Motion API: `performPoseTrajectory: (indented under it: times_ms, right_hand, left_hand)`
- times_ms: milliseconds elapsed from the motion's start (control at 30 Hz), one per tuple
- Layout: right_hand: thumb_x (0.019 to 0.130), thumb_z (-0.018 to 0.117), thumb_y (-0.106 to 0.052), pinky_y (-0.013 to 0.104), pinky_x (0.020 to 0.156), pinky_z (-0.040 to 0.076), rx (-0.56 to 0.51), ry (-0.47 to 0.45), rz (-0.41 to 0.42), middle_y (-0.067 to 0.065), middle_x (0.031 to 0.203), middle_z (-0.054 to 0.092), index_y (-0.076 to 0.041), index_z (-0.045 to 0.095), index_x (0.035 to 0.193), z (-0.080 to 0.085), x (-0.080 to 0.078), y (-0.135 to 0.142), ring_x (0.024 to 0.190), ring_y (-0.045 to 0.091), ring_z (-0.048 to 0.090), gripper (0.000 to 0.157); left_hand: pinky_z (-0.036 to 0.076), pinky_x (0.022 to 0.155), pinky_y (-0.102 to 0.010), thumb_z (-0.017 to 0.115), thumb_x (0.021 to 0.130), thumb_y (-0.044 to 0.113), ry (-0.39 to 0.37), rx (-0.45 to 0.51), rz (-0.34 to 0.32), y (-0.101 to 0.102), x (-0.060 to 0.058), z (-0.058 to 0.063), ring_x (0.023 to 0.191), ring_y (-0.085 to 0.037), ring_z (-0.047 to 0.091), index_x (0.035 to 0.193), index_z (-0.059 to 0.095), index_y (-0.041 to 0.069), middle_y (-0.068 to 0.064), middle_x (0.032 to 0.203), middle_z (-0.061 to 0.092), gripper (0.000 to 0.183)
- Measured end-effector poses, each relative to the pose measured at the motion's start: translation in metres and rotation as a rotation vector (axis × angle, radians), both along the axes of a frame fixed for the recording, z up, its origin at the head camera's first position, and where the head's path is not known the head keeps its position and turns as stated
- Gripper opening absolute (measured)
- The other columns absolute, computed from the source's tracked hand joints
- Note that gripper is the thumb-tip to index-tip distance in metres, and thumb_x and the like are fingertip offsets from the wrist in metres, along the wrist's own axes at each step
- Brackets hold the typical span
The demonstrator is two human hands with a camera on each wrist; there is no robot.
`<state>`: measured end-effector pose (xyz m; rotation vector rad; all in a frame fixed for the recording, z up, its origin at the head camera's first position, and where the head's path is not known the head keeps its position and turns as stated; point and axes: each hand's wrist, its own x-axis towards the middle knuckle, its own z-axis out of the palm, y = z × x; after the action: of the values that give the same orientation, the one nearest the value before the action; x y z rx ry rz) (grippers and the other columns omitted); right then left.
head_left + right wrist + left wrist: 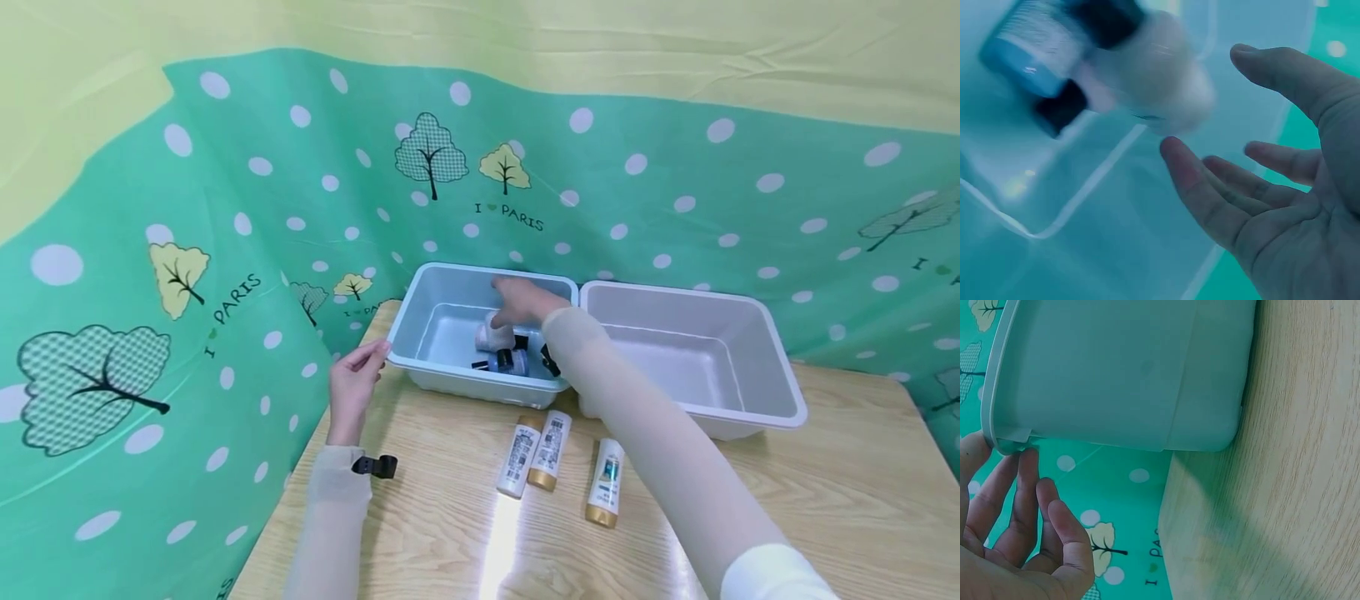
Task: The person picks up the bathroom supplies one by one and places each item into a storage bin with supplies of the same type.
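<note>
A light blue plastic bin [450, 377] stands on the table. My left hand [354, 385] pinches its front left corner; in the left wrist view the thumb and fingertips close on the rim [997, 381]. My right hand [521, 302] reaches into the bin, fingers spread. Several bottles with black caps lie inside, among them a pale, whitish bottle [497, 333] and a blue bottle [519, 364]. In the right wrist view the index fingertip is right at the end of the whitish bottle [1169, 78], which is blurred; the thumb stands apart from it.
A grey bin [767, 415] stands right beside the blue one. In front of the bins, three white bottles with gold caps lie on the wooden table: one [519, 458], its neighbour [551, 446] and another [606, 479] further right. A patterned green cloth [645, 192] hangs behind.
</note>
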<state>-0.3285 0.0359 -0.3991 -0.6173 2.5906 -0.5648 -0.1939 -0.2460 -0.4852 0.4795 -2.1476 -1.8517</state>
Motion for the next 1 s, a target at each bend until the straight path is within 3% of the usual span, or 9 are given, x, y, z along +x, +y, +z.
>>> performPoseTrajectory:
  times_ms: [167,267,567,767,1000]
  right_hand:
    - [0.092,0.076,-0.028,0.044,0.106,0.042,-0.010,0.033,0.022,0.017,0.149,0.045,-0.004,0.033,0.153,0.030,0.010,0.009,0.133,0.031,0.046,0.078]
    - [0.091,0.076,-0.028,0.044,0.102,0.045,-0.061,0.073,0.002,0.017,0.143,0.050,-0.005,0.036,0.152,0.045,0.023,0.018,0.127,0.031,0.050,0.076]
    - [0.093,0.075,-0.025,0.040,0.087,0.055,-0.361,0.220,-0.058,0.014,0.140,0.052,-0.009,0.037,0.153,0.076,0.100,0.058,0.112,0.029,0.061,0.072]
    - [0.091,0.077,-0.020,0.041,0.088,0.054,-0.447,0.373,-0.077,0.013,0.135,0.056,-0.006,0.042,0.149,0.070,0.157,0.094,0.106,0.026,0.063,0.069]
    - [0.085,0.082,-0.011,0.036,0.082,0.057,-0.488,0.519,-0.089,0.014,0.129,0.060,-0.004,0.048,0.143,0.036,0.211,0.125,0.100,0.022,0.065,0.068]
  left_hand:
    - [0.053,0.071,-0.025,0.080,0.084,0.047,-0.003,0.010,0.002,0.002,-0.001,0.000,0.089,-0.019,0.063,0.117,0.076,0.011,0.002,0.102,0.073,0.049]
    - [0.053,0.076,-0.029,0.079,0.085,0.047,-0.029,0.015,-0.004,0.003,-0.001,0.000,0.090,-0.016,0.063,0.118,0.075,0.013,0.003,0.104,0.073,0.048]
    - [0.052,0.077,-0.028,0.078,0.085,0.050,-0.051,0.003,0.009,0.001,0.000,0.000,0.095,-0.017,0.062,0.118,0.075,0.014,-0.001,0.110,0.071,0.049]
    - [0.053,0.077,-0.030,0.079,0.084,0.049,-0.047,0.010,0.004,0.002,0.001,0.001,0.097,-0.021,0.062,0.117,0.075,0.014,-0.002,0.110,0.071,0.049]
    - [0.053,0.082,-0.034,0.077,0.086,0.048,-0.050,0.007,0.004,0.004,0.002,0.004,0.098,-0.022,0.062,0.119,0.075,0.013,0.001,0.109,0.071,0.048]
